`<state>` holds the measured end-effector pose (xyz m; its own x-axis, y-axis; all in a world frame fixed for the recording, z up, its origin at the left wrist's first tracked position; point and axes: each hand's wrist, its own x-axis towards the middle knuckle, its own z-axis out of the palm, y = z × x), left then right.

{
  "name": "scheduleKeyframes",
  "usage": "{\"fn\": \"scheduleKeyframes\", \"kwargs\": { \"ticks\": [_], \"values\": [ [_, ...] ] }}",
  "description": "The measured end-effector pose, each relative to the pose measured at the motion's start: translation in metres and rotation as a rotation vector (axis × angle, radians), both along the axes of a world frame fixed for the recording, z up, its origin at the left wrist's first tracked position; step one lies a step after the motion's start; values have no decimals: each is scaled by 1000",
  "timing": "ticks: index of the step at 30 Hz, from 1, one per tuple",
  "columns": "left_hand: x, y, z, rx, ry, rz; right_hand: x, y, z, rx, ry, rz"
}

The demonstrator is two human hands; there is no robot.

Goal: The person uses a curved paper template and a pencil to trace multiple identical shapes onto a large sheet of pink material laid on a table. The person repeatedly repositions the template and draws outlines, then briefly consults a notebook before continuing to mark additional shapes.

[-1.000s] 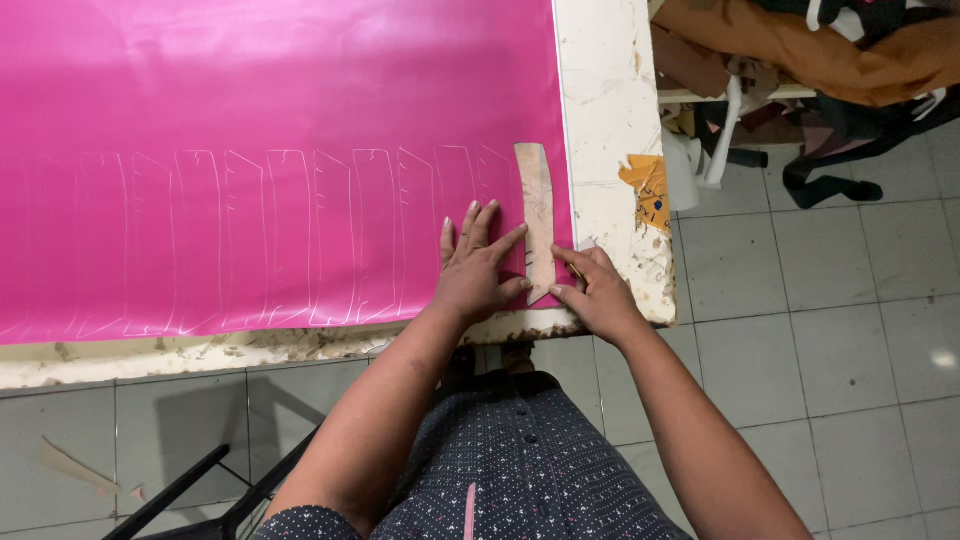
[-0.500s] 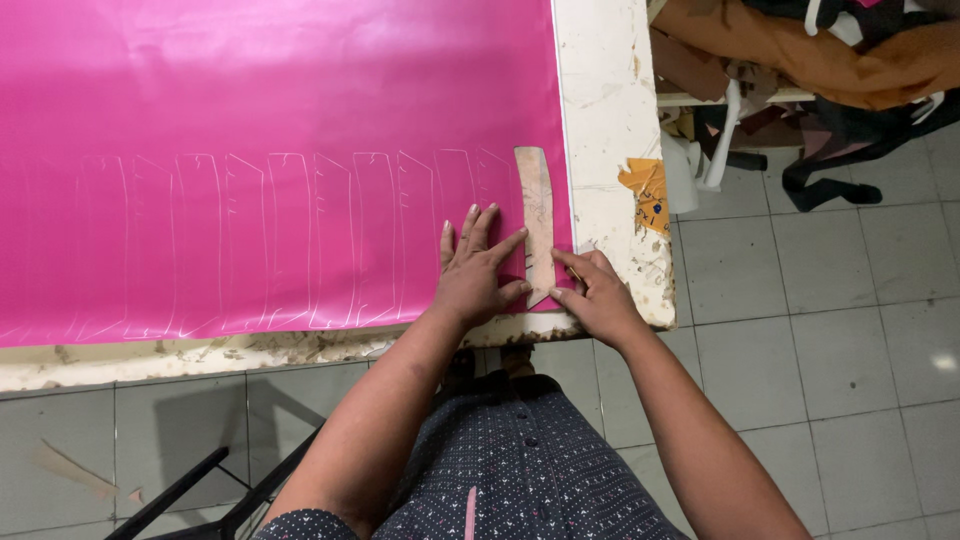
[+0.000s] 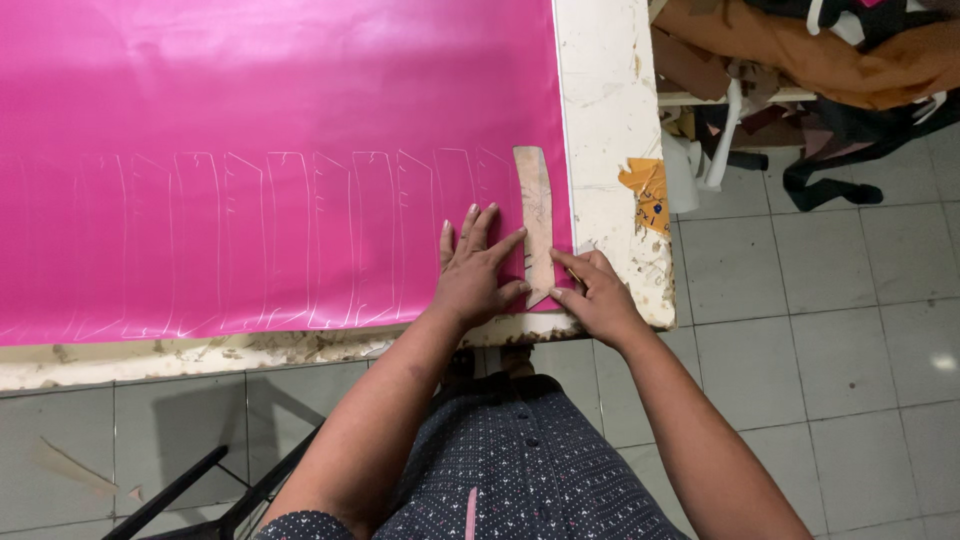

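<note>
- Cardboard template [image 3: 535, 222]: long axis runs away from the person, lying on the pink sheet [image 3: 280, 110] near its right edge.
- Left hand [image 3: 478, 272]: flat, fingers spread, pinning the template's near end.
- Right hand [image 3: 592, 292]: fingertips pinching the template's near corner; bare table edge [image 3: 610, 120] just beyond.

The counter [image 3: 610, 120] is white and worn, its near edge [image 3: 200, 355] chipped and stained brown. An orange scrap [image 3: 645, 190] sticks to its right rim, at about three o'clock. The floor [image 3: 820, 300] is laid with pale grey square tiles and dark joints, with a bright glare of light [image 3: 945, 362] at four o'clock. At one o'clock a heap of orange-brown cloth [image 3: 820, 60] and dark fabric lies over a white frame [image 3: 730, 110]. At seven o'clock black legs of some furniture [image 3: 190, 490] cross the tiles beside a pale scrap [image 3: 65, 465].
</note>
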<state>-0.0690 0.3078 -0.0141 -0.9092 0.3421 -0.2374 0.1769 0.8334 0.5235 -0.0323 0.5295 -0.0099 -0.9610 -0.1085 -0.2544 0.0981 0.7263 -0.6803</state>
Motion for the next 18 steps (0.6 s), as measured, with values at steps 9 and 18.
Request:
{"fn": "scheduleKeyframes", "kwargs": {
  "ticks": [9,18],
  "values": [
    [0,0,-4,23,29,4,-1,4,-7,-17,41,16],
    [0,1,-5,16,23,6,0,4,-7,6,33,15]
  ]
}}
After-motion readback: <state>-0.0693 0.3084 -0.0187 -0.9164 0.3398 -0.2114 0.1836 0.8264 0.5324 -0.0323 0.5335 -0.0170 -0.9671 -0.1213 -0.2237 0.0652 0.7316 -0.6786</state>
